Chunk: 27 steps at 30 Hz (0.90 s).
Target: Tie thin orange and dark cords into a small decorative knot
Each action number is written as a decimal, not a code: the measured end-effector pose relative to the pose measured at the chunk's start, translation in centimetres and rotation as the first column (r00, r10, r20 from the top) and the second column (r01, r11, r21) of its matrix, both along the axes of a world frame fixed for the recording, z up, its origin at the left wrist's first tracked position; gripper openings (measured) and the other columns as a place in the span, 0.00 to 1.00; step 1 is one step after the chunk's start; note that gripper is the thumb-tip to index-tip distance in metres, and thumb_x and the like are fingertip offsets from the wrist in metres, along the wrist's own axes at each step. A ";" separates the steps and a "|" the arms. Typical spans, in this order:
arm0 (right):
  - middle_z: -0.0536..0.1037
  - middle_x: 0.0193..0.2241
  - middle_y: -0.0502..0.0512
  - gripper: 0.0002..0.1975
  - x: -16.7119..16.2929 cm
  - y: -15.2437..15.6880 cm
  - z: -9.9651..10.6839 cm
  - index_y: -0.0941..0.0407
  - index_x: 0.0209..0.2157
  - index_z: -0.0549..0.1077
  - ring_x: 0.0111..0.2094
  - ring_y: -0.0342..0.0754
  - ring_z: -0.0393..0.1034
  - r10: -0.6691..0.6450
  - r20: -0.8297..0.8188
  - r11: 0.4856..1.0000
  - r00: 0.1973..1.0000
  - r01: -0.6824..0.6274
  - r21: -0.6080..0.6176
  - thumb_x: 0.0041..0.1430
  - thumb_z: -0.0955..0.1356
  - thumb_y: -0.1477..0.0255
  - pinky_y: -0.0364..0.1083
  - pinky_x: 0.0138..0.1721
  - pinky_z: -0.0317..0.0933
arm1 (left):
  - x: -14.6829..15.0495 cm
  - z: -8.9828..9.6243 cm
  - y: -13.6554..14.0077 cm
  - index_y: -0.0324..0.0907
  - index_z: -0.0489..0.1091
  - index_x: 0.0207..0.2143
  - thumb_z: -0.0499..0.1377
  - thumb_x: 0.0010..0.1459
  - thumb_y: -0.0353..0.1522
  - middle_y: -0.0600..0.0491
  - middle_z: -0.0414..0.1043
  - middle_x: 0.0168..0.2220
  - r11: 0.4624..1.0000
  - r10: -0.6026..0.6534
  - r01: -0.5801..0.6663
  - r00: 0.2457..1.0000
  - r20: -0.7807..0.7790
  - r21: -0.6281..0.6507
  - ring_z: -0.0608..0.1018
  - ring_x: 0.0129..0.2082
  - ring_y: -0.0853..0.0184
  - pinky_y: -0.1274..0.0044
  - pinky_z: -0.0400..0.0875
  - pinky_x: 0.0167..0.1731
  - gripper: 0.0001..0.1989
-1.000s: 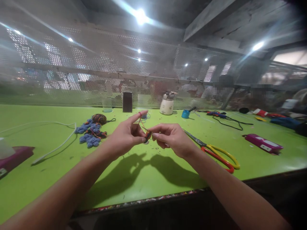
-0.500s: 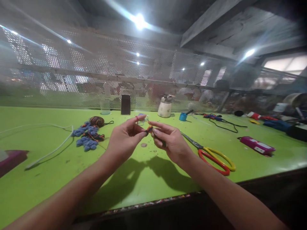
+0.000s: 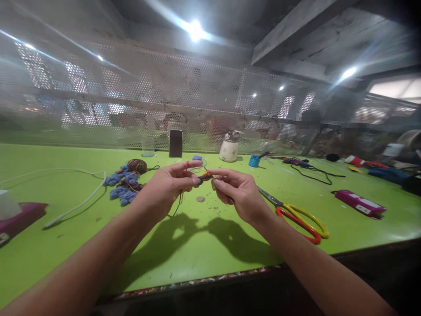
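Both my hands meet above the green table (image 3: 204, 245). My left hand (image 3: 167, 186) pinches a small multicoloured crochet piece (image 3: 205, 176) between thumb and fingers, and a dark yarn strand (image 3: 177, 202) hangs down from it. My right hand (image 3: 238, 193) is closed on a thin hook whose tip sits in the same piece; most of the hook is hidden in the fingers. A blue crocheted piece (image 3: 123, 186) with a multicoloured yarn ball (image 3: 137, 165) lies to the left of my left hand.
Scissors with red and yellow handles (image 3: 297, 215) lie right of my right hand. A pink case (image 3: 360, 203) sits far right, a white cable (image 3: 82, 197) and a pink box (image 3: 19, 217) at the left. A phone (image 3: 175, 143), a white jar (image 3: 229, 148) and a perforated screen (image 3: 98, 101) stand at the back.
Both hands rose slightly and my left index finger lowered from its raised pose. The crochet piece now sits higher between the fingertips, and a yarn strand hangs below my left hand.
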State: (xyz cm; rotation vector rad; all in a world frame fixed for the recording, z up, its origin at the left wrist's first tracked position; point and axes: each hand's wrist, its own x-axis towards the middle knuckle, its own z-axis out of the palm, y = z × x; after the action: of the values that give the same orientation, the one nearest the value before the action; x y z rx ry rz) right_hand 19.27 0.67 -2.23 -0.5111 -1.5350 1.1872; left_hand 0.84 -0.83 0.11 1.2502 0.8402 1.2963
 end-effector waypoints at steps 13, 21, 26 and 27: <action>0.71 0.25 0.50 0.12 1.7 -0.3 1.0 0.55 0.44 0.78 0.19 0.38 0.52 -0.192 0.307 0.928 0.932 0.070 0.365 0.59 0.67 0.75 0.42 0.20 0.49 | -0.6 0.2 -0.1 0.41 0.76 0.47 0.68 0.45 0.26 0.54 0.74 0.27 0.996 -0.089 0.090 0.993 -0.080 0.001 0.71 0.28 0.70 0.74 0.60 0.33 0.23; 0.75 0.30 0.55 0.14 2.2 0.3 1.7 0.57 0.46 0.76 0.29 0.43 0.65 -0.361 0.453 0.732 0.815 -0.054 0.679 0.63 0.63 0.78 0.44 0.30 0.58 | -0.6 0.4 0.0 0.38 0.77 0.42 0.67 0.45 0.27 0.55 0.72 0.25 0.994 0.029 -0.005 0.973 -0.229 0.105 0.71 0.27 0.70 0.74 0.61 0.32 0.18; 0.72 0.31 0.56 0.17 2.5 0.6 1.5 0.59 0.50 0.74 0.30 0.44 0.65 -0.460 0.548 0.663 0.698 -0.141 0.736 0.63 0.60 0.80 0.44 0.31 0.58 | -0.6 0.1 0.0 0.39 0.77 0.42 0.66 0.46 0.30 0.54 0.73 0.24 0.992 0.055 -0.015 0.943 -0.329 0.124 0.70 0.25 0.69 0.74 0.59 0.28 0.17; 0.72 0.31 0.56 0.18 2.6 0.6 1.4 0.58 0.50 0.74 0.30 0.44 0.64 -0.474 0.560 0.655 0.679 -0.154 0.740 0.63 0.60 0.81 0.44 0.31 0.58 | -0.6 0.0 0.1 0.39 0.77 0.42 0.66 0.46 0.30 0.54 0.73 0.24 0.991 0.058 -0.014 0.937 -0.344 0.129 0.70 0.25 0.68 0.74 0.59 0.28 0.17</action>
State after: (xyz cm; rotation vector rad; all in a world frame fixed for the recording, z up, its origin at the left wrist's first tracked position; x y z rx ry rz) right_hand 21.84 1.25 -0.82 -0.5667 -2.4101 0.0362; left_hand 0.28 -0.74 0.15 1.6010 1.0464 1.1878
